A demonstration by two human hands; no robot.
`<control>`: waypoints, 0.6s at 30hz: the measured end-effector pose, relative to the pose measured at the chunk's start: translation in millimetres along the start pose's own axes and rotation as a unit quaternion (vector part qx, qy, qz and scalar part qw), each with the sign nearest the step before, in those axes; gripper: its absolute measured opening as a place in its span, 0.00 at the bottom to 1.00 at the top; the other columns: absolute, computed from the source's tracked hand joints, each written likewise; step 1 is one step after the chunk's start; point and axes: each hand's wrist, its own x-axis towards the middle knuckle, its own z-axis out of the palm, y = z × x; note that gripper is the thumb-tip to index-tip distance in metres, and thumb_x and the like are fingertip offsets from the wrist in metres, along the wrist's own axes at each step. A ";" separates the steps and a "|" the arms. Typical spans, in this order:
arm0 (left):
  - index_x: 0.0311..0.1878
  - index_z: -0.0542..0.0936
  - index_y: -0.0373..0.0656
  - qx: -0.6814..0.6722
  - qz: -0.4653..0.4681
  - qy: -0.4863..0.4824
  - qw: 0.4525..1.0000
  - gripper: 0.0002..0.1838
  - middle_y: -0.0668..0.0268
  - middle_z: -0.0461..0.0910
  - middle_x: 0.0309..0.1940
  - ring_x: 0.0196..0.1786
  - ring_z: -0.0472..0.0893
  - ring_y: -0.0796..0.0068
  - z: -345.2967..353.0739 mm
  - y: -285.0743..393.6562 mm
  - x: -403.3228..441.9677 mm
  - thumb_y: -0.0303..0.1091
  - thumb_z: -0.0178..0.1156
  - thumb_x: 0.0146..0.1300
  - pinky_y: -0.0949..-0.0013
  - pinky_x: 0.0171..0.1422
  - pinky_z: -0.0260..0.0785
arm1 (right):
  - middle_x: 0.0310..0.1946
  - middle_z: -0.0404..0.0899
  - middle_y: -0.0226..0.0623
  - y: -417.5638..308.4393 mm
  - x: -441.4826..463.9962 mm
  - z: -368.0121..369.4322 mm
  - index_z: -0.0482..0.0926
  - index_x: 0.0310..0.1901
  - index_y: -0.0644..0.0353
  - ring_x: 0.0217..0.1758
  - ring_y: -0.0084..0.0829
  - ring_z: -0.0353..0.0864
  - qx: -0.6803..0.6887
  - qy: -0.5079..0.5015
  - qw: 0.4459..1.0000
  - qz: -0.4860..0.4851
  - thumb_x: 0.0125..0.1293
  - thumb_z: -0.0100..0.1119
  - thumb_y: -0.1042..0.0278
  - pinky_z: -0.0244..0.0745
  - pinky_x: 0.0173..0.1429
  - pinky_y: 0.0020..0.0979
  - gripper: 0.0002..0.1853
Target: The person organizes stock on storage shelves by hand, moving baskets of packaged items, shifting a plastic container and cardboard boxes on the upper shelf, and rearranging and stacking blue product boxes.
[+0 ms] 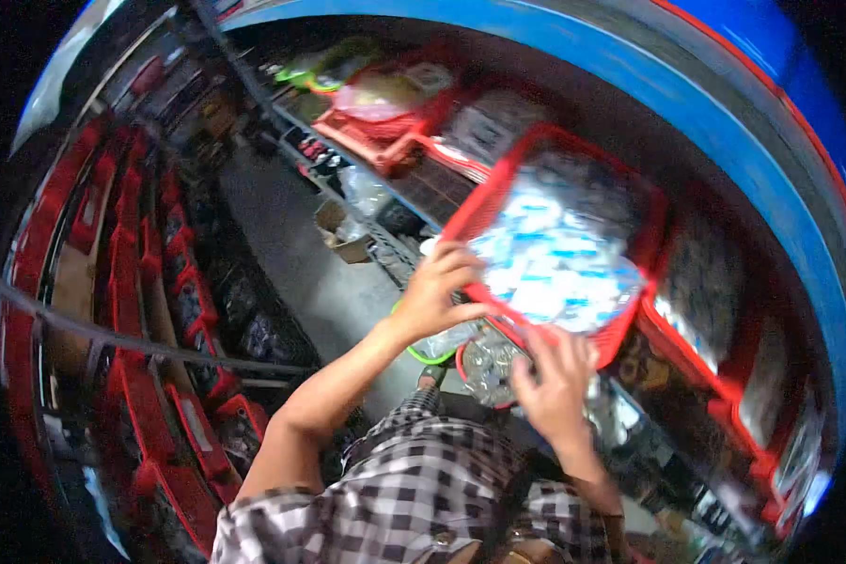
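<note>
A red basket (621,331) sits tilted at the front of the shelf, holding white and blue packets (555,268) and dark, clear-wrapped items behind them. My left hand (439,293) is at the basket's left front corner, its fingers bent over the rim and its thumb stretched toward the right. Near the middle of the front rim is my right hand (556,376), blurred, with its fingers apart and fingertips against or just before the rim; whether it grips the rim is unclear.
More red baskets (696,350) with bagged goods line the shelf on both sides. Below it are a cardboard box (344,232), a green-rimmed tub (429,355) and a round red basket (487,365). Rows of red bins (127,376) stand at the left, behind a metal bar (141,340).
</note>
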 end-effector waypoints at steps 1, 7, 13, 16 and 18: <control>0.33 0.81 0.45 0.018 -0.017 -0.002 1.000 0.21 0.66 0.80 0.43 0.52 0.74 0.58 -3.4 10.8 -22.4 0.48 0.74 0.41 0.56 0.59 0.66 | 0.45 0.76 0.35 -11.0 -15.3 -9.2 0.81 0.43 0.52 0.50 0.37 0.72 0.054 0.001 0.998 -0.019 0.53 0.63 0.65 0.57 0.54 0.44 0.14; 0.34 0.83 0.49 0.026 -0.103 -0.002 0.994 0.19 0.72 0.79 0.33 0.45 0.74 0.67 -18.0 78.0 -58.0 0.47 0.74 0.40 0.61 0.52 0.63 | 0.40 0.84 0.41 1.6 -62.6 -55.4 0.79 0.49 0.66 0.45 0.33 0.83 0.513 -0.344 0.786 0.038 0.54 0.65 0.75 0.76 0.51 0.32 0.19; 0.40 0.82 0.50 0.036 -0.130 -0.076 0.988 0.15 0.71 0.78 0.35 0.42 0.75 0.68 -15.3 126.5 -76.1 0.45 0.68 0.53 0.57 0.51 0.60 | 0.47 0.79 0.55 11.6 -94.9 -12.2 0.67 0.58 0.73 0.48 0.39 0.80 0.646 -0.175 0.647 0.366 0.73 0.34 0.48 0.72 0.50 0.33 0.31; 0.47 0.81 0.49 -0.075 -0.142 -0.134 0.978 0.17 0.69 0.78 0.42 0.50 0.75 0.70 -27.6 129.0 -80.4 0.45 0.64 0.57 0.57 0.54 0.57 | 0.35 0.82 0.50 8.8 -85.3 -6.2 0.72 0.47 0.69 0.36 0.38 0.81 0.640 -0.026 0.611 0.464 0.72 0.39 0.46 0.71 0.42 0.33 0.28; 0.47 0.81 0.44 -0.222 -0.136 -0.179 0.949 0.15 0.62 0.81 0.44 0.48 0.79 0.66 -47.2 108.7 -66.8 0.40 0.63 0.59 0.59 0.51 0.66 | 0.26 0.81 0.46 3.5 -76.3 -2.9 0.73 0.42 0.66 0.28 0.36 0.79 0.611 0.001 0.633 0.476 0.71 0.41 0.47 0.70 0.37 0.33 0.25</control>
